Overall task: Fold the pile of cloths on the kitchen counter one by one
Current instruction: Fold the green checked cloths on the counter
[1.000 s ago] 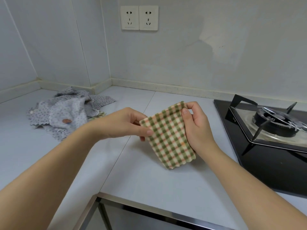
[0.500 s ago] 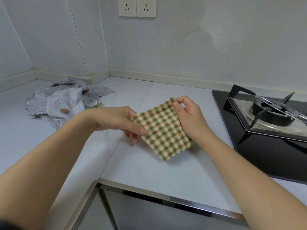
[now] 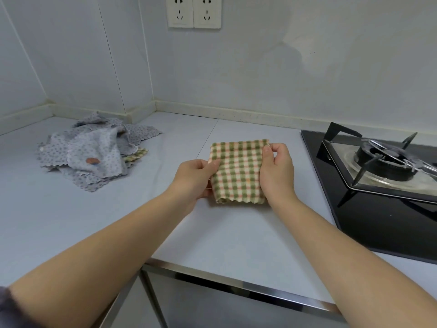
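Head camera looks down, seemingly close, onto counter (image 3: 224, 245).

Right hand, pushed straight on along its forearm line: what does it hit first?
Apart from the checked cloth that the right hand pinches, nothing: bare counter ahead, then probably the wall skirting. The stove lies off to the right.

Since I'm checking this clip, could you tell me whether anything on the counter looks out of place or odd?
Nothing looks spilled or damaged. Only the pile of grey cloths lies crumpled near the corner, unfolded, and one bears a small brown patch, stain or label I cannot tell.
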{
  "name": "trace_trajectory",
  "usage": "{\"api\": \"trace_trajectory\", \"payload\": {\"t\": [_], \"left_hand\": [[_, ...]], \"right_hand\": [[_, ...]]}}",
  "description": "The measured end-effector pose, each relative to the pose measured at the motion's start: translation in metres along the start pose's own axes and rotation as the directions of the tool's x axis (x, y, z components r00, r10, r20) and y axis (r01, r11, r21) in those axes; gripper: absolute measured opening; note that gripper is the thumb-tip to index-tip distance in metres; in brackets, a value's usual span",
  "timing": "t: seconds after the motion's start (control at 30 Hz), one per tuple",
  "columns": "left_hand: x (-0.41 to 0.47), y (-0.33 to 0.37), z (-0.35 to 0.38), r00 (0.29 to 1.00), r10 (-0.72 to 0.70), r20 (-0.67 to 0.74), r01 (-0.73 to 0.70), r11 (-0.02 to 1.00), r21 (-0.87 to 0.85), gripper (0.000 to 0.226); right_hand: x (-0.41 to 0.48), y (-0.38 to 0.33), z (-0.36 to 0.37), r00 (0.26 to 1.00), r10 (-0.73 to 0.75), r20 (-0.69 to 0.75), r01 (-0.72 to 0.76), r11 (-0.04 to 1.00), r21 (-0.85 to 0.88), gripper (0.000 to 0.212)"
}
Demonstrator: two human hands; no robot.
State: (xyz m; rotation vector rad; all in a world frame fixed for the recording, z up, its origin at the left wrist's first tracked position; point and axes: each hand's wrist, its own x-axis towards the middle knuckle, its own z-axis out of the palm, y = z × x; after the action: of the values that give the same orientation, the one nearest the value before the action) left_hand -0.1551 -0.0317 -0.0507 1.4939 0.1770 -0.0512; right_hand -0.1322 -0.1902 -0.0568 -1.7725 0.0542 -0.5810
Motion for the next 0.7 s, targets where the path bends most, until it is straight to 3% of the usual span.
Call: {"api": "trace_trajectory", "payload": {"t": [0.07, 0.17, 0.3, 0.37, 0.47, 0.7], "left_hand": [[0.003, -0.005, 0.003, 0.994, 0.048, -0.102, -0.041, 0.997, 0.068, 0.026], [-0.004, -0.006, 0.009, 0.958, 0.183, -0.220, -0.101, 0.935, 0.340, 0.028], [-0.005, -0.005, 0.011, 0.939, 0.296, -0.174, -0.210, 0.897, 0.390, 0.029], [-0.003, -0.003, 0.007, 0.957, 0.267, -0.113, -0.228, 0.934, 0.274, 0.031], [-0.002, 0.001, -0.001, 0.993, 0.114, -0.016, -0.115, 0.992, -0.059, 0.040], [0.006, 0.002, -0.005, 0.973, 0.149, -0.174, -0.145, 0.989, 0.037, 0.028]], "right_hand": [[-0.004, -0.001, 0.003, 1.000, -0.015, 0.002, 0.015, 1.000, -0.008, 0.014], [-0.008, -0.003, 0.007, 0.999, -0.031, 0.010, 0.031, 0.999, -0.022, 0.015], [-0.007, -0.009, 0.004, 0.998, -0.010, -0.055, 0.010, 1.000, 0.006, 0.015], [-0.007, -0.008, 0.002, 0.999, -0.011, -0.043, 0.012, 1.000, 0.005, 0.015], [-0.010, -0.008, 0.003, 0.999, -0.032, 0.019, 0.032, 0.999, 0.002, 0.016], [-0.012, 0.002, 0.010, 0.991, 0.024, 0.135, -0.029, 0.999, 0.039, 0.031]]}}
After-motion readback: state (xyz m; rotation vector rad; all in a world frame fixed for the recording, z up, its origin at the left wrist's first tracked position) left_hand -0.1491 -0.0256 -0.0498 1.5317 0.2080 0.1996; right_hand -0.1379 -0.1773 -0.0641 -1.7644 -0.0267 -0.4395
